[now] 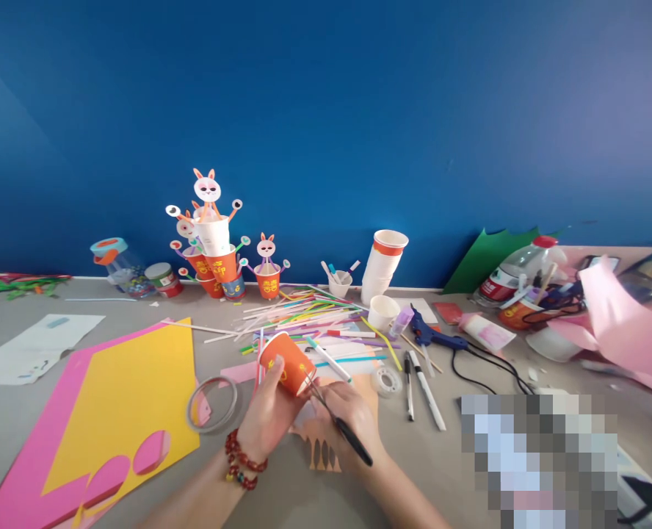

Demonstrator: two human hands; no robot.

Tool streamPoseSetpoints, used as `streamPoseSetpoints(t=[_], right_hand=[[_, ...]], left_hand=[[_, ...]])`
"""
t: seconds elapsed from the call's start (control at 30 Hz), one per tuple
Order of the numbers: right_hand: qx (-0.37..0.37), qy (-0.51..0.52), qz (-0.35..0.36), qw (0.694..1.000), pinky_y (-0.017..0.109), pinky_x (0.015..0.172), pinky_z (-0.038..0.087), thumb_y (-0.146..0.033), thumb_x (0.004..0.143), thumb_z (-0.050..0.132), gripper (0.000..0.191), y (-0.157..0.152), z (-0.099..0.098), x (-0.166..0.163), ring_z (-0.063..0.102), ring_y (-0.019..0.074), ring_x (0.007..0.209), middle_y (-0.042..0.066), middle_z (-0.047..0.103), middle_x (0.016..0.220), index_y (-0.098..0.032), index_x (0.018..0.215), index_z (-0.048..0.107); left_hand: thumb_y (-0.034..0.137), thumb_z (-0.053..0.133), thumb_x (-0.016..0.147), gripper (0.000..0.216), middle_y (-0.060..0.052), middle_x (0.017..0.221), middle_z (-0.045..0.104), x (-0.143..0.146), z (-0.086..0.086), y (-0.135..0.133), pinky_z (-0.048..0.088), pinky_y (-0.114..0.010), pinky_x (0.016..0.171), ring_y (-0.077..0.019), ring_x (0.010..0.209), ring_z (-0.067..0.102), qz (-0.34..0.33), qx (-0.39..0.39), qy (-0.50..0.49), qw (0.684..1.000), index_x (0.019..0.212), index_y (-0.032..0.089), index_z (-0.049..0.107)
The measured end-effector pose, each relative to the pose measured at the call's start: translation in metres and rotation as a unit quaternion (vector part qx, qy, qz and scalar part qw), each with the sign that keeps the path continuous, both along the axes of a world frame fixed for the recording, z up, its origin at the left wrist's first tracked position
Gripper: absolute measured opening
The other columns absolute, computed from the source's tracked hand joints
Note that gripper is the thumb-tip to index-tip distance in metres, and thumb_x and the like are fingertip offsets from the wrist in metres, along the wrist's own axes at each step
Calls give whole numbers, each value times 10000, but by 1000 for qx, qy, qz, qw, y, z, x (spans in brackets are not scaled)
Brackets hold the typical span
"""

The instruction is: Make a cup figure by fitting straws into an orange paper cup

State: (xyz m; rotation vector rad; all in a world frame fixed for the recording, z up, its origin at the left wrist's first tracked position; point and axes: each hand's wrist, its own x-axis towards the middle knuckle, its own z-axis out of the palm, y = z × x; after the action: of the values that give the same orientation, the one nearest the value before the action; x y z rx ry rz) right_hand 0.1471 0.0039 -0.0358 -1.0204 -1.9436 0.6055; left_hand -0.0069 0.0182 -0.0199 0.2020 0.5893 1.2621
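Over the gray table, the left hand is wrapped around one orange cup, and the right hand is closed on one thin tool with a black handle. The cup leans with one end toward the tool, maybe so the tip can reach it. Just to the right lie two pens, side by side. Farther back are one blue glue gun and, near the wall, one bunny cup standing alone.
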Motion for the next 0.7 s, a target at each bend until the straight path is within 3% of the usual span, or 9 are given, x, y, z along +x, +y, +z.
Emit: streamPoseSetpoints(t=[0.1,0.2,0.3,0.37,0.4,0.47,0.57,0.63,0.7], right_hand=[[-17,-10,4,1000,329,603,419,-315,946,456,293,-4,-1,-3,552,208,618,52,582,646,-197,785,670],[-142,91,-9,986,293,597,422,-379,957,440,382,-10,-5,-11,553,176,600,33,574,628,-190,673,611],[-291,265,16,919,275,578,458,-461,960,414,420,-14,-5,-19,556,155,537,8,574,563,-183,739,639],[-328,321,36,888,273,563,470,-496,956,402,441,-15,-4,-21,548,150,504,0,572,537,-179,784,657],[-324,312,35,892,272,567,472,-494,954,407,442,-14,-3,-20,552,150,509,2,577,540,-182,767,657],[-272,228,16,935,277,614,476,-452,960,421,429,-11,-2,-14,585,163,582,18,602,586,-193,695,638],[-95,67,-11,993,326,752,472,-339,962,433,371,-5,-2,-3,603,198,740,47,622,693,-200,662,601],[1,15,-2,1000,370,817,460,-281,953,431,309,-1,-3,1,586,206,743,50,616,708,-201,707,600],[33,9,15,999,382,818,460,-258,945,435,259,1,-2,3,583,213,744,58,635,734,-197,777,621]], left_hand=[[242,684,844,204,-113,961,705,1,1,0,554,-377,841,-220,880,678,18,-32,29,999,991,108,639],[297,698,829,259,-104,926,700,8,0,-5,561,-318,751,-215,857,679,-2,-23,4,1000,992,104,642],[410,715,793,359,-62,776,682,11,-1,-9,520,-276,545,-179,646,649,-63,-13,-21,998,973,105,653],[386,712,797,365,-63,799,692,9,-1,-9,500,-272,522,-150,576,614,-79,10,-26,996,1021,103,656],[351,700,811,355,-79,866,704,8,0,-9,508,-278,556,-148,599,620,-78,27,-29,996,1062,104,653],[298,672,838,336,-107,1027,703,4,1,-6,527,-303,674,-174,735,655,-65,50,-35,996,1122,119,644],[348,640,871,346,-116,1097,695,-1,4,-1,523,-361,814,-236,931,660,-47,53,-22,997,1150,142,636],[341,638,877,331,-113,1068,703,-3,5,2,512,-383,867,-240,952,658,-41,48,-2,998,1142,141,634],[268,649,869,282,-104,1032,709,-4,5,3,505,-373,884,-226,932,663,-45,35,8,998,1117,133,639]])
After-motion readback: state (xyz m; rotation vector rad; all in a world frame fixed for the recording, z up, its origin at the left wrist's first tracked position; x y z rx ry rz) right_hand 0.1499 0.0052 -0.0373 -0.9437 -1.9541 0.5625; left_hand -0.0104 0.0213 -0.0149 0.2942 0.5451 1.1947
